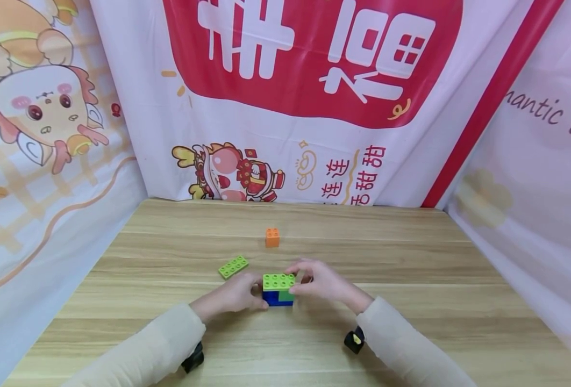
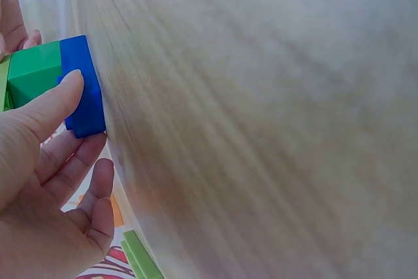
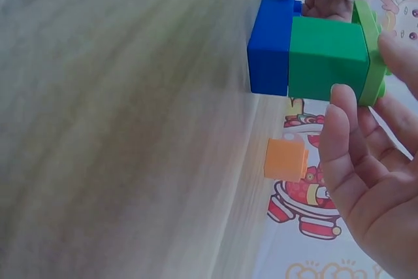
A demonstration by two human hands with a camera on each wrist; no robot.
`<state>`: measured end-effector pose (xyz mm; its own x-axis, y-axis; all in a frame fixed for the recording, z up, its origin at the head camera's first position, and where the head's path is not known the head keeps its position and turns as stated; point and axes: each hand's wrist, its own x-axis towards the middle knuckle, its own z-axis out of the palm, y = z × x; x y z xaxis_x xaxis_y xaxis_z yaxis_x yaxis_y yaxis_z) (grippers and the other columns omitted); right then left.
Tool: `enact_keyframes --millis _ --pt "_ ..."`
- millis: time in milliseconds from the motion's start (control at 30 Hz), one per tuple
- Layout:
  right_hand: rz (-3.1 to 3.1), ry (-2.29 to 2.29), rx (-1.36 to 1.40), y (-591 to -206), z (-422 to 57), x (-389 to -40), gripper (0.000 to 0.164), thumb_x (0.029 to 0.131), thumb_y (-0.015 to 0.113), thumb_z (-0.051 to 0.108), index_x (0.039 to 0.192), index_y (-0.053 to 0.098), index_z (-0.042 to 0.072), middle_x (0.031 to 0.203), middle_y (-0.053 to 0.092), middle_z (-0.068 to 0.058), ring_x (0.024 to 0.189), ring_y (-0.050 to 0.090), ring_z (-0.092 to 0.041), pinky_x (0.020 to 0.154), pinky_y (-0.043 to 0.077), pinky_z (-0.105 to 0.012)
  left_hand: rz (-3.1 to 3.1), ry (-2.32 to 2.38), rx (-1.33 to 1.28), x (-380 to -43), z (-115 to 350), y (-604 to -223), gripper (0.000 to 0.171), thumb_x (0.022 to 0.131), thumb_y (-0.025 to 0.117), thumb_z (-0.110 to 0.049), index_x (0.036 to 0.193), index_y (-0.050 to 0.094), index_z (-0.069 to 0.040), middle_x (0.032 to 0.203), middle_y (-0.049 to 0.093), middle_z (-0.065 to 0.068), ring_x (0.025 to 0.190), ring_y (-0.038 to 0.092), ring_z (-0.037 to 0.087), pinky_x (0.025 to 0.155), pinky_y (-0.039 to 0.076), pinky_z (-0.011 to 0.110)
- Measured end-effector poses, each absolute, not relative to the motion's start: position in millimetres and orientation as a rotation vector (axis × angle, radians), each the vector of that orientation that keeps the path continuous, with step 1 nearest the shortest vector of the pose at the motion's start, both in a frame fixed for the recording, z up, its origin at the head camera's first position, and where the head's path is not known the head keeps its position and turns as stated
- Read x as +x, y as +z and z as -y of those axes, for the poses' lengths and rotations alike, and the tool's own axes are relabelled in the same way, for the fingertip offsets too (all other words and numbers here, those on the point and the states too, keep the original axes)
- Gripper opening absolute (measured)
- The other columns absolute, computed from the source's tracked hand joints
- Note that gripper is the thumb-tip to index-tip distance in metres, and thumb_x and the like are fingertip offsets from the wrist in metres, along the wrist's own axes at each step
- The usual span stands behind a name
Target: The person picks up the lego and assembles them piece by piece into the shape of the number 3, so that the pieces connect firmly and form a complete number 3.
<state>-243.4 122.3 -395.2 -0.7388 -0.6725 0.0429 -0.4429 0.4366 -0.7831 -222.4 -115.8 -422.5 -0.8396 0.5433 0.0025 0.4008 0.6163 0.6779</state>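
- Loose lime plate [image 1: 233, 266] lies on the table [image 1: 411, 301], left of my hands, untouched.
- My left hand [image 1: 232, 294] pinches the block stack [image 1: 278, 289] at its blue base, thumb on the side.
- My right hand [image 1: 321, 282] grips the stack's green side & lime top.
- I judge the step is pressing the top plate on; next I need firm, straight push down.
- Orange brick [image 1: 272, 237] sits behind, apart.

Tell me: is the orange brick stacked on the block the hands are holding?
No, the orange brick sits alone on the table, behind the held block.
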Motion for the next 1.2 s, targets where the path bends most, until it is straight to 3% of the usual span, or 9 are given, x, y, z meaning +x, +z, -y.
enact_keyframes --millis 233,433,700,1000,1200 --pt "-2.41 -1.184 -1.02 -387.9 -125.0 -250.3 0.043 0.082 0.071 0.021 0.119 0.058 0.003 0.101 0.06 -0.003 0.075 0.06 -0.016 0.066 0.05 -0.029 -2.649 1.027 0.796 -222.8 115.4 -421.8 0.042 0.072 0.079 -0.015 0.11 0.063 -0.007 0.098 0.065 0.0 0.099 0.056 0.022 0.09 0.04 0.045" --pt "-2.423 -1.183 -1.058 -380.6 -127.0 -257.3 0.041 0.083 0.07 0.019 0.12 0.058 0.006 0.099 0.06 -0.009 0.077 0.06 -0.018 0.067 0.049 -0.029 -2.655 1.026 0.808 -222.7 115.5 -421.9 0.042 0.072 0.079 -0.016 0.11 0.063 -0.007 0.098 0.065 0.001 0.098 0.057 0.021 0.089 0.041 0.044" --pt "-2.483 -1.187 -0.989 -373.9 -127.4 -269.5 0.042 0.082 0.071 0.023 0.12 0.058 0.008 0.099 0.061 -0.001 0.077 0.059 -0.018 0.066 0.049 -0.031 -2.654 1.027 0.785 -221.0 115.3 -421.5 0.041 0.072 0.079 -0.015 0.109 0.063 -0.006 0.098 0.065 0.001 0.099 0.056 0.023 0.09 0.04 0.045" --pt "-2.53 -1.241 -0.941 -364.5 -124.2 -285.8 0.043 0.081 0.071 0.018 0.121 0.058 0.009 0.097 0.06 -0.001 0.076 0.058 -0.018 0.067 0.048 -0.032 -2.656 1.025 0.772 -220.2 114.9 -421.0 0.04 0.073 0.078 -0.014 0.109 0.063 -0.005 0.099 0.065 0.003 0.099 0.056 0.024 0.089 0.041 0.045" --pt "-2.461 -1.348 -0.916 -364.1 -121.8 -296.1 0.045 0.081 0.071 0.017 0.122 0.057 0.006 0.098 0.058 -0.006 0.074 0.059 -0.034 0.067 0.05 -0.044 -2.652 1.02 0.766 -220.3 115.4 -422.0 0.041 0.073 0.078 -0.016 0.11 0.063 -0.007 0.1 0.065 0.0 0.099 0.056 0.021 0.09 0.041 0.044"
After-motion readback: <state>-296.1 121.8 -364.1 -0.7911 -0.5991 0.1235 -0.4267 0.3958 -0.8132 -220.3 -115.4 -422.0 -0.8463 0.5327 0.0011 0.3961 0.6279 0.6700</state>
